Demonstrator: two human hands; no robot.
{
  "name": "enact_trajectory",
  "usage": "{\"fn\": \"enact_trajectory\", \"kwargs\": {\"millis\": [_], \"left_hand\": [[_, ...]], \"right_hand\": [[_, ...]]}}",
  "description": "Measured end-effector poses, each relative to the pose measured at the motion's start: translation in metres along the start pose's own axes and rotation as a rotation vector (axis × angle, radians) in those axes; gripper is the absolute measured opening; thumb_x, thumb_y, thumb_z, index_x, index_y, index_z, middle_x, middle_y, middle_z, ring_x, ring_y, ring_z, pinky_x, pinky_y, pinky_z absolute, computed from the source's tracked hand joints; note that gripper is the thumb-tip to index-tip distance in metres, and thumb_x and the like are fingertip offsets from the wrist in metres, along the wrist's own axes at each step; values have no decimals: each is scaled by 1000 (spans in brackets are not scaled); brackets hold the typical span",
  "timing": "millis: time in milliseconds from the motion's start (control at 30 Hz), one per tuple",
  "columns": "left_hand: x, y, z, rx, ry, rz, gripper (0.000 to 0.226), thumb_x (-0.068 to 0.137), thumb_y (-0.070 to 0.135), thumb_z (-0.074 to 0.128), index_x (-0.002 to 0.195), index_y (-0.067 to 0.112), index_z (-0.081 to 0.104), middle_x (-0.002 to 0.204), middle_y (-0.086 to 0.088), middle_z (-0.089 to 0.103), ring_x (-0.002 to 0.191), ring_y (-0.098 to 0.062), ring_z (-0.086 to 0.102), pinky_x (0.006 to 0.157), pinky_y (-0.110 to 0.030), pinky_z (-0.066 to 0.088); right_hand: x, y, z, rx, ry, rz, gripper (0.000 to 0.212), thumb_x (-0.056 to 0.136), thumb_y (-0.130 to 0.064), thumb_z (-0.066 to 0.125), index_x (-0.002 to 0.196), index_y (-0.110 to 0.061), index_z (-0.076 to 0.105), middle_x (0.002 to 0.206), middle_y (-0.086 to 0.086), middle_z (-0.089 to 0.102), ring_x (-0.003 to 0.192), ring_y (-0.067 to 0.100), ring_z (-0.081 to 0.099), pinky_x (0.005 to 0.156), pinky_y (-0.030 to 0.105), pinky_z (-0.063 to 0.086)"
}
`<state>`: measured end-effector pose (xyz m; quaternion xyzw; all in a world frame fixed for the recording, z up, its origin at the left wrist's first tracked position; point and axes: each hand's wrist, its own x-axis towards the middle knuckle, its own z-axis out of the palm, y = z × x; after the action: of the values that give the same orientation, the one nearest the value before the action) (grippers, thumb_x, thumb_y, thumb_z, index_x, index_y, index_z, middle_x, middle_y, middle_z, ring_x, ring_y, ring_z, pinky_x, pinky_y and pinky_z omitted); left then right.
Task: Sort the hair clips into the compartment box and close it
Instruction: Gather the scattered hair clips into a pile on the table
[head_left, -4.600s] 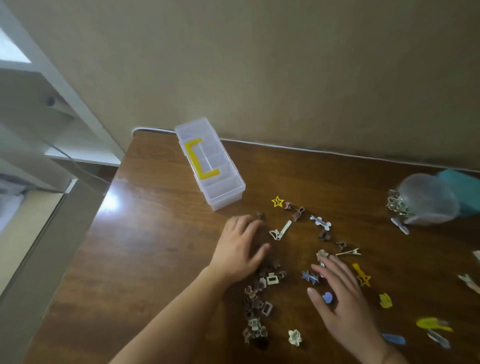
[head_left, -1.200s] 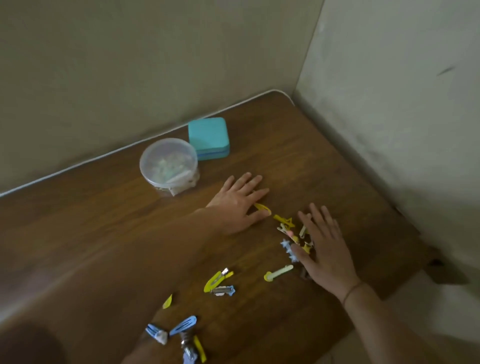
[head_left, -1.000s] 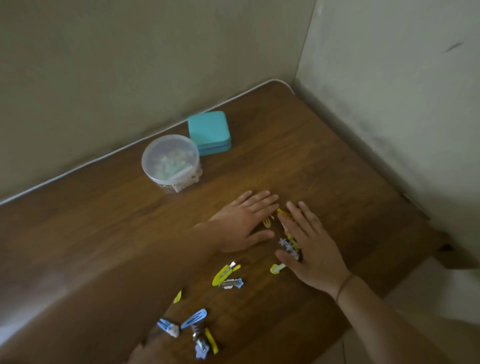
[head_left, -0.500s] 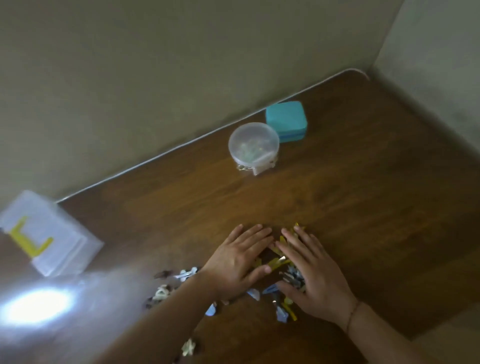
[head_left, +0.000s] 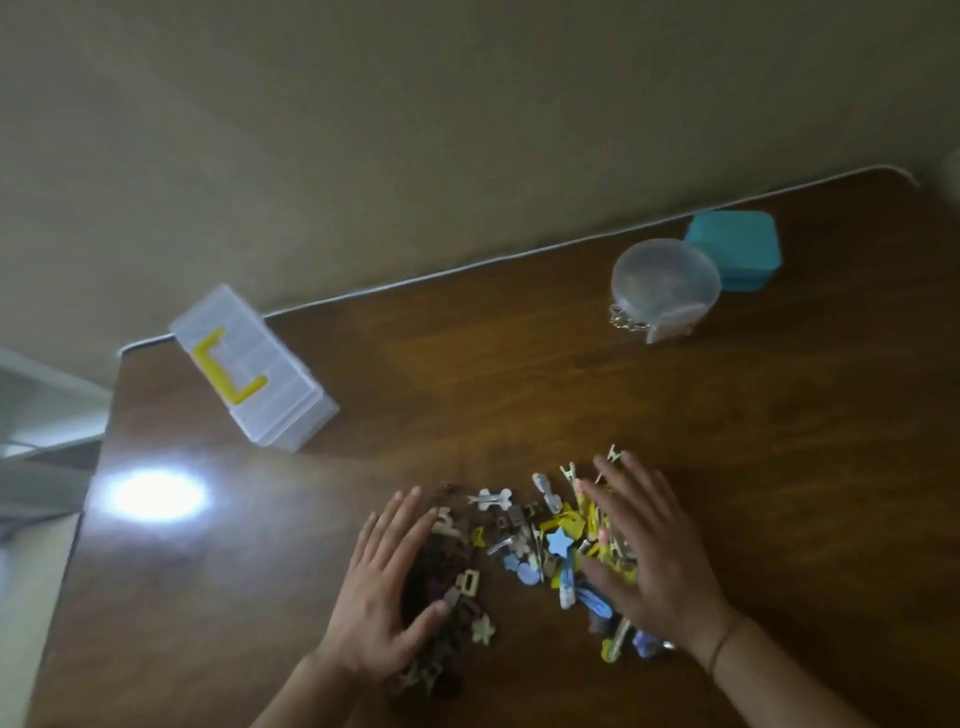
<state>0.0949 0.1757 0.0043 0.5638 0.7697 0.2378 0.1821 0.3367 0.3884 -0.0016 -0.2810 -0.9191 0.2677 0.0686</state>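
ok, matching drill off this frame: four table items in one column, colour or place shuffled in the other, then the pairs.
Items:
1. compartment box
2. round tub
3. square case
4. hair clips

Descriptions:
A. teal, at the far edge beside the tub
B. heaped between left hand and right hand
C. clear, lid shut, yellow handle on top, far left
D. translucent, round lid, a chain at its base

Pairs: 1-C, 2-D, 3-A, 4-B
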Motion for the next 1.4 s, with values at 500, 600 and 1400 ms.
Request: {"fn": "enact_trajectory", "kwargs": {"millis": [500, 600, 1400], "left_hand": [[0, 48, 48, -139, 193, -206, 74, 94, 69, 31, 156, 27, 26, 167, 5, 12, 155, -21, 6, 121, -49, 6], [9, 40, 41, -131, 247, -219, 71, 95, 69, 29, 154, 30, 29, 167, 6, 13, 155, -20, 5, 124, -46, 1], [-81, 55, 71, -132, 290, -231, 76, 96, 68, 29, 158, 24, 18, 167, -9, 5, 153, -30, 11, 118, -58, 20]], "right_hand": [[20, -41, 31, -94, -144, -69, 71, 92, -67, 33, 151, -29, 24, 161, -9, 9, 149, 12, -3, 120, 43, 5], [34, -39, 22, -82, -118, -67, 70, 91, -68, 28, 150, -29, 27, 161, -9, 11, 149, 11, -3, 121, 43, 4], [-72, -12, 20, -133, -124, 263, 77, 91, -70, 16, 152, -23, 20, 163, -4, 5, 150, 18, -2, 119, 47, 6]]}}
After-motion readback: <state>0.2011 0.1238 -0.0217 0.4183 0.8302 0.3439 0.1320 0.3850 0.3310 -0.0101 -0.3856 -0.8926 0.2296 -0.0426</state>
